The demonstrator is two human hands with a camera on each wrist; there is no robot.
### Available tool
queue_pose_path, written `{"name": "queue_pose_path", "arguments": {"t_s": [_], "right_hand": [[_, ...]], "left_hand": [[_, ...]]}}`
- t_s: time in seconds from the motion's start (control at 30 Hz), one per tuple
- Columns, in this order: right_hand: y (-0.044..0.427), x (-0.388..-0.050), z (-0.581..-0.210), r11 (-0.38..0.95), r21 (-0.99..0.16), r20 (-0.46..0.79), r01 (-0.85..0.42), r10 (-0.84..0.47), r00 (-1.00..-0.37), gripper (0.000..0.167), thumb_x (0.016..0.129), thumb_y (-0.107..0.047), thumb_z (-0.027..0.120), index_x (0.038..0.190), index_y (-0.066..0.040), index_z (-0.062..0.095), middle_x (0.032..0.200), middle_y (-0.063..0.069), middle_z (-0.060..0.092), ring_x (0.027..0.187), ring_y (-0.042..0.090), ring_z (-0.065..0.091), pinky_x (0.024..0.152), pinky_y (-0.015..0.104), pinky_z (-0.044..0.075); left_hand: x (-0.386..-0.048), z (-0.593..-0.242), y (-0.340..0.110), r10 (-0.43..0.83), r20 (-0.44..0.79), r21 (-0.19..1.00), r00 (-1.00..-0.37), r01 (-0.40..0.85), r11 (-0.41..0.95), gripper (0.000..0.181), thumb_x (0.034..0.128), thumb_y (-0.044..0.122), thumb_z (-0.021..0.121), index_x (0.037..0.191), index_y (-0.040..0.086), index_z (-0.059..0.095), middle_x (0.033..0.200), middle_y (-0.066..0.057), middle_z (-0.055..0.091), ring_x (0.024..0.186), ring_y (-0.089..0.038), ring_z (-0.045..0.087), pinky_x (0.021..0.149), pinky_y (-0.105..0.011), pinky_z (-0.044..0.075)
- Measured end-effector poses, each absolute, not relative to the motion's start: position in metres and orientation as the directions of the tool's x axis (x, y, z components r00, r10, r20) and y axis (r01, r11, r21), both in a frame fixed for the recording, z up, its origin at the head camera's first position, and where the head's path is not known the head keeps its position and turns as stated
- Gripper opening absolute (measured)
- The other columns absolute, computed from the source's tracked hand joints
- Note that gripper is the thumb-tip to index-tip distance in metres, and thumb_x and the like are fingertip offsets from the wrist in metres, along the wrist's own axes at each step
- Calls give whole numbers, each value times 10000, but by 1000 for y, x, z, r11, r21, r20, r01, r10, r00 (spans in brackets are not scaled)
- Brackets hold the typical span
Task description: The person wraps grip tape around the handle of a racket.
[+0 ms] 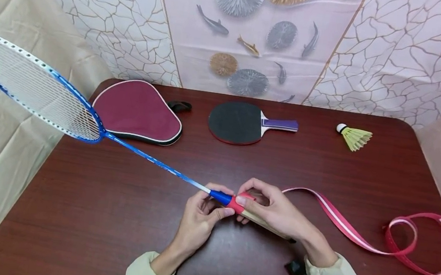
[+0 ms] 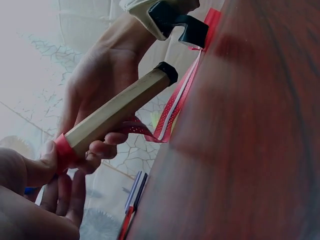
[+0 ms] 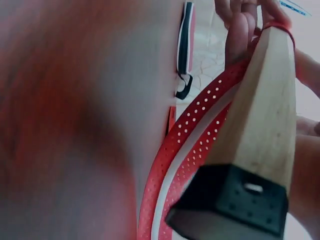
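Note:
A blue and white badminton racket (image 1: 160, 164) is held over the table, its head up at the far left. Its wooden handle (image 2: 117, 110) is bare along most of its length and ends in a black butt cap (image 3: 250, 200). Red perforated grip tape (image 1: 339, 220) wraps the handle's top beside the blue cone; its loose length trails right and curls on the table. My left hand (image 1: 199, 220) pinches the racket at the wrapped part near the cone. With thumb and fingers my right hand (image 1: 278, 210) pinches the tape against the handle; some fingertips are hidden behind it.
Along the table's back lie a maroon paddle case (image 1: 138, 110), a black table tennis paddle (image 1: 236, 122) with a purple handle, and a yellow shuttlecock (image 1: 354, 136). Patterned cloth (image 1: 115, 17) hangs behind the brown table (image 1: 99, 228).

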State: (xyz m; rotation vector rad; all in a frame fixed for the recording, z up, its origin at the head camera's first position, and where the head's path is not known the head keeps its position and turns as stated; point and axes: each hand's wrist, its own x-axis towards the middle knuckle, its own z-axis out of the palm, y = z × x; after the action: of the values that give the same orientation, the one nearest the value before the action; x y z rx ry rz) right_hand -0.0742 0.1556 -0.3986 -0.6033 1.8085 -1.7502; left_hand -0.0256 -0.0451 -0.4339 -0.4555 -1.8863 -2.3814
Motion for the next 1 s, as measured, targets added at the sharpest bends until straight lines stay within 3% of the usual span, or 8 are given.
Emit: {"name": "queue_pose_path", "arguments": {"t_s": [0.1,0.33,0.57,0.87,1.0], "right_hand": [[156,-71,-400,16,-995,-84,98,-654,-752,170,997,-119,585,1109,-1,534,952,341,626,749,528,629,663,480,575],[156,-64,-407,-9,-1000,-10,18,-579,-815,118,979,-91,611,1056,-12,567,842,295,649,672,488,625,578,475,558],[153,-61,-408,-12,-999,47,-47,-499,-865,125,940,-65,663,1045,-46,600,782,186,680,663,444,635,574,442,568],[153,-53,-408,34,-998,39,-60,-434,-900,154,909,-82,709,1036,-63,624,805,211,653,633,344,625,571,401,569],[154,-49,-408,4,-1000,11,-14,-436,-900,154,908,-76,708,1033,-46,622,840,194,648,655,306,619,580,355,567]], "left_hand": [[-25,-435,-43,144,304,933,-942,264,-246,416,861,-126,665,1243,14,578,1162,-178,621,1002,-348,633,856,-370,546],[-20,-435,-34,110,299,924,-948,259,-281,560,892,-113,631,1402,52,467,1191,-200,599,1039,-361,609,918,-353,518],[-13,-433,-26,28,294,921,-956,275,-275,438,920,-51,631,1316,1,453,1260,-197,600,1128,-361,587,948,-370,503],[-11,-436,-26,35,282,942,-959,269,-202,375,933,-15,639,1268,21,475,1213,-127,637,1038,-326,627,865,-381,545],[-10,-433,-24,25,270,945,-963,259,-201,407,884,-66,676,1237,20,491,1192,-137,648,1050,-317,631,875,-376,541]]}}
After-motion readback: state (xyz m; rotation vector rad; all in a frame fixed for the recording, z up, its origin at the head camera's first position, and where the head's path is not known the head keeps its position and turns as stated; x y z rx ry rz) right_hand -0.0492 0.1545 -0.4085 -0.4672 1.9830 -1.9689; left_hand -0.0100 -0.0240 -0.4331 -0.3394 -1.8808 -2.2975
